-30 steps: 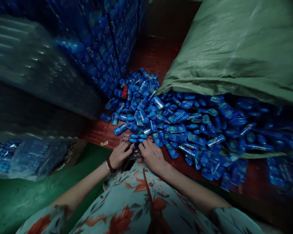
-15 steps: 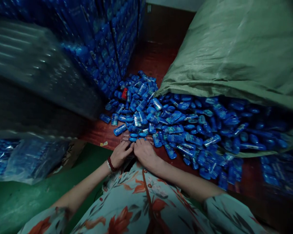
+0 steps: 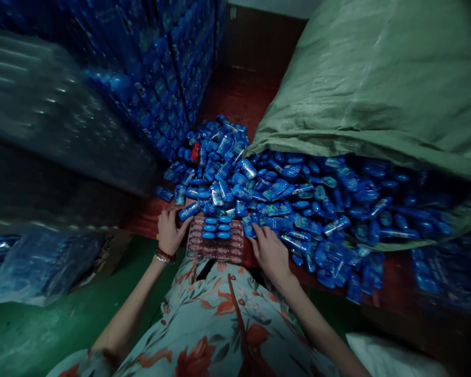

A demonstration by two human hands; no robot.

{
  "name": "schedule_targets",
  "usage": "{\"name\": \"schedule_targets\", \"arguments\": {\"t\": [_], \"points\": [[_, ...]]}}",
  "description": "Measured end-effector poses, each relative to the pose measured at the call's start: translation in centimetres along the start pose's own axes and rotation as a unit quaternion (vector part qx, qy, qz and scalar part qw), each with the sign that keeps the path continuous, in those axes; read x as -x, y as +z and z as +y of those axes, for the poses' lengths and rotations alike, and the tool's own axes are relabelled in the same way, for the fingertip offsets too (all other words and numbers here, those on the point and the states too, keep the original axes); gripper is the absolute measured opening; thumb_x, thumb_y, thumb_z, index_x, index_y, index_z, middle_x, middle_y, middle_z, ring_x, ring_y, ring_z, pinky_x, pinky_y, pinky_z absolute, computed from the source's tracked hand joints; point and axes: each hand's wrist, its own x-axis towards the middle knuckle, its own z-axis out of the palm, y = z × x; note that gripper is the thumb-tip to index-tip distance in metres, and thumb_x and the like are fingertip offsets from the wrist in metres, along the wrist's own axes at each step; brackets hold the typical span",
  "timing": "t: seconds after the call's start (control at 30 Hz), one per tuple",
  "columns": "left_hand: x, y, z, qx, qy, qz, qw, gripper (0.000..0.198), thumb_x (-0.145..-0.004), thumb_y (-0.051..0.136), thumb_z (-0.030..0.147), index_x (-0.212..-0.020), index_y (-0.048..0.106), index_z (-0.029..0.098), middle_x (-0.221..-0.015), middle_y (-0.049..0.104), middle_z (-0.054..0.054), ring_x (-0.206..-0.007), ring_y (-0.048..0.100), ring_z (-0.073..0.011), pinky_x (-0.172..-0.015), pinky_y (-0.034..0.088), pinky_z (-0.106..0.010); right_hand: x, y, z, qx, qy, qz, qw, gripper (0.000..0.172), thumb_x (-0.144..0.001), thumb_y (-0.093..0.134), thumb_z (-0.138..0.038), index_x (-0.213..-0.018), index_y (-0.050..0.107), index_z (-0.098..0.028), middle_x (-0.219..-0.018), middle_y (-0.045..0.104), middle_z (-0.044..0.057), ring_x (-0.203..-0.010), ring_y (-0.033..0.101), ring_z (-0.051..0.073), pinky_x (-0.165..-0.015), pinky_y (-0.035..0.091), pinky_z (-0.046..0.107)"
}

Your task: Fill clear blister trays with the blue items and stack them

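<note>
In front of my body lies a clear plastic tray [image 3: 215,250] with rows of moulded pockets. Several blue oval-ended packs [image 3: 216,228] sit in two columns in its upper middle. My left hand [image 3: 170,230] is at the tray's left side, thumb spread from the fingers, close to a small blue pack [image 3: 189,210] that lies at the pile's edge. To the right of the tray, my right hand [image 3: 270,252] has its fingers apart, with the tips at another blue pack [image 3: 247,226]. Neither pack is lifted.
A heap of blue packs [image 3: 275,191] spills from a large pale green sack [image 3: 337,94] onto the red tabletop [image 3: 243,94]. One red pack [image 3: 195,152] lies among them. Stacked blue packs [image 3: 157,89] and clear plastic trays [image 3: 55,120] rise at the left.
My hands have parted from close together over the tray, the left moving left and the right moving right. The tray and the blue packs in it are now uncovered.
</note>
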Motion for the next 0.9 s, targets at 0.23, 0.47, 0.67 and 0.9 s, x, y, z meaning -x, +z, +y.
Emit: {"name": "schedule_targets", "arguments": {"t": [0.23,0.47,0.67,0.9], "points": [[0.4,-0.3,-1.5,0.036,-0.045,-0.001,0.998,0.034,-0.083,0.055,0.044,-0.099,0.054,0.014,-0.086,0.060,-0.007,-0.079,0.058,-0.0221,-0.069,0.048,-0.034,-0.8,0.9,-2.1,0.069,0.053,-0.092,0.992,0.052,-0.084,0.055,-0.026,-0.130,0.041,-0.009,-0.096,0.056,0.012,-0.082,0.057,0.021,-0.062,0.044,0.028],[5.8,-5.5,0.0,0.098,-0.012,0.122,0.988,0.020,-0.082,0.060,0.025,-0.099,0.056,0.016,-0.090,0.058,-0.004,-0.082,0.058,-0.0154,-0.075,0.048,-0.027,0.3,0.2,-0.1,-0.078,0.081,-0.038,0.993,0.024,-0.091,0.038,-0.024,-0.107,0.053,-0.013,-0.093,0.059,0.010,-0.084,0.059,0.021,-0.063,0.046,0.028],[8.8,-5.0,3.3,0.118,0.106,0.039,0.987,0.024,-0.085,0.054,0.014,-0.108,0.053,0.019,-0.091,0.060,-0.004,-0.083,0.059,-0.0141,-0.074,0.050,-0.025,3.8,-1.5,0.4,-0.305,0.045,-0.003,0.951,0.021,-0.093,0.042,-0.032,-0.107,0.049,-0.019,-0.092,0.063,0.006,-0.080,0.062,0.018,-0.067,0.049,0.028],[7.0,-2.7,2.7,0.068,0.250,-0.032,0.965,0.036,-0.089,0.045,0.014,-0.125,0.049,0.020,-0.105,0.060,-0.012,-0.092,0.057,-0.0187,-0.075,0.050,-0.030,2.9,0.5,-2.0,-0.369,-0.099,0.048,0.923,0.026,-0.093,0.041,-0.019,-0.118,0.046,-0.020,-0.104,0.061,0.008,-0.099,0.058,0.018,-0.085,0.050,0.031]]}}
